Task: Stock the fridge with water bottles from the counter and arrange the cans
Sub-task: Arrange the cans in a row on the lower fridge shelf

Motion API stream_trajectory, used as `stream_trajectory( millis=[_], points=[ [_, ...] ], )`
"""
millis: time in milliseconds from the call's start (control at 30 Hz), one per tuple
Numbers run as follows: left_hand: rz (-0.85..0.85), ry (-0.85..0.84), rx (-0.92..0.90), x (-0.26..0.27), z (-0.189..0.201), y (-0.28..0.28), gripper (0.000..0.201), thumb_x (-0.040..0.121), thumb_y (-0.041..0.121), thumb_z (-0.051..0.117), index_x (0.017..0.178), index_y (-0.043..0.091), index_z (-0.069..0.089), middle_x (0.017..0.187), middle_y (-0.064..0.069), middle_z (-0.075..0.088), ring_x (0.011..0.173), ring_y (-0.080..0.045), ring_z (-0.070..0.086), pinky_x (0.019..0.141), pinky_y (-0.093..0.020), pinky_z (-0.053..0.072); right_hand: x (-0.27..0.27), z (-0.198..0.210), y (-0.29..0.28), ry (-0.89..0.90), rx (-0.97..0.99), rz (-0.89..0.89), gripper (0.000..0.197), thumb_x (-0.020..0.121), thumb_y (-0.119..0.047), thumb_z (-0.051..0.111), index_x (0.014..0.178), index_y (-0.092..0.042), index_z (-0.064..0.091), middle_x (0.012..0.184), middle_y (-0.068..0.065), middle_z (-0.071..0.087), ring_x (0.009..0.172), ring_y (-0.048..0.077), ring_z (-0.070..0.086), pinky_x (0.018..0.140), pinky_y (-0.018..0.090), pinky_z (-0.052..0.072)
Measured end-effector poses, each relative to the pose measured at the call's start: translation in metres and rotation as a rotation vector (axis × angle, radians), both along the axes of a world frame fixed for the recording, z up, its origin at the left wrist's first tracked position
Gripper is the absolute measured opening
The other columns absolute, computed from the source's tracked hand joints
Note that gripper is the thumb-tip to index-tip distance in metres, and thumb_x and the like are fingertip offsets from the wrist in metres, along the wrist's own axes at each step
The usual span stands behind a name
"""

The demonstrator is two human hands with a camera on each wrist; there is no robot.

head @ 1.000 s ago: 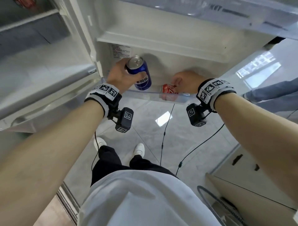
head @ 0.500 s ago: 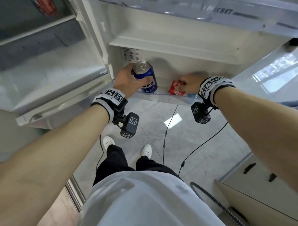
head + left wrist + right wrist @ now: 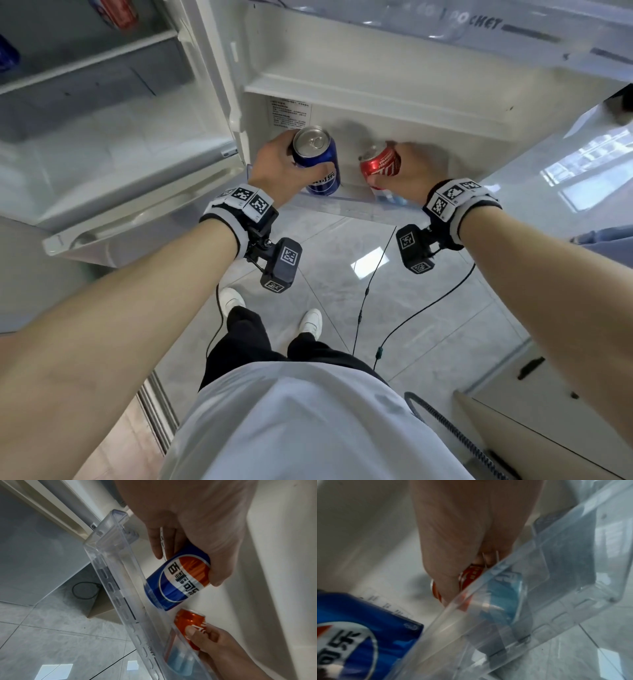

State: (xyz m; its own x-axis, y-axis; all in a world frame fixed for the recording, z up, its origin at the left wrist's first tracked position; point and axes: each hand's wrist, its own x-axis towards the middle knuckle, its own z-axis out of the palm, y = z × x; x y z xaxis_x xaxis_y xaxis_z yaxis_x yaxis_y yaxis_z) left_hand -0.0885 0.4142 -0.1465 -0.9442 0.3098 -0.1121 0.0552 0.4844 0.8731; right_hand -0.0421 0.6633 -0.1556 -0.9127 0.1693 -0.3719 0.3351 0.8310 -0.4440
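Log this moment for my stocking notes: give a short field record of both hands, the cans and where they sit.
left hand: grips the blue soda can with silver top, upright
right hand: grips the red soda can, tilted
location: both cans at the clear plastic door bin of the open white fridge door
blue can base: low in the bin; contact with its floor unclear
also in bin: a blue-labelled item, blurred
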Motion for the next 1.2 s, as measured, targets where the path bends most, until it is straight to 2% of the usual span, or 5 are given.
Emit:
stream_trajectory(
  millis=[333,633,833,1000,1200],
  points=[
    [0.017,0.096,0.023,0.01,0.026,-0.037,0.063,0.065,0.041,0.084,0.121,0.021,0.062,0.108,0.006,0.071,0.101,-0.013,0.067,0.092,-0.036,0.056,0.031,0.032,-0.043,0.391,-0.226,-0.07,0.066,0.073,-0.036,0.084,0.129,-0.019,0.053,0.111,-0.014,0.059,0.1,0.001,0.057,0.078,0.0,0.04],
    [0.259,0.045,0.077,0.024,0.025,-0.104,0.05,0.064,0.055,0.065,0.096,0.018,0.061,0.081,0.013,0.064,0.073,-0.002,0.06,0.067,-0.013,0.047,0.03,0.046,-0.131,0.446,-0.402,0.082,0.061,0.076,-0.037,0.081,0.128,-0.017,0.056,0.108,-0.012,0.062,0.091,-0.01,0.058,0.081,0.002,0.043],
    [0.538,-0.001,0.122,0.02,0.023,-0.181,0.024,0.087,0.033,0.069,0.098,0.014,0.058,0.08,0.009,0.063,0.068,0.004,0.061,0.06,-0.007,0.045,-0.001,0.046,-0.209,0.384,-0.497,0.239,0.067,0.073,-0.049,0.077,0.128,-0.018,0.055,0.11,-0.011,0.062,0.091,-0.008,0.059,0.082,0.01,0.048],
    [0.678,0.031,0.158,-0.005,0.03,-0.247,0.031,0.08,0.04,0.074,0.099,0.017,0.063,0.088,0.004,0.069,0.08,-0.01,0.067,0.073,-0.025,0.057,-0.045,0.049,-0.272,0.396,-0.525,0.28,0.063,0.071,-0.049,0.078,0.123,-0.018,0.059,0.104,-0.01,0.067,0.088,-0.004,0.063,0.077,0.011,0.05],
    [0.722,0.04,0.137,-0.077,0.038,-0.298,0.034,0.083,0.037,0.075,0.105,0.014,0.06,0.087,0.013,0.065,0.075,0.004,0.06,0.056,-0.001,0.04,-0.118,0.057,-0.326,0.417,-0.48,0.171,0.062,0.071,-0.045,0.081,0.123,-0.021,0.058,0.11,-0.009,0.066,0.096,0.007,0.064,0.087,0.024,0.052]
  ],
)
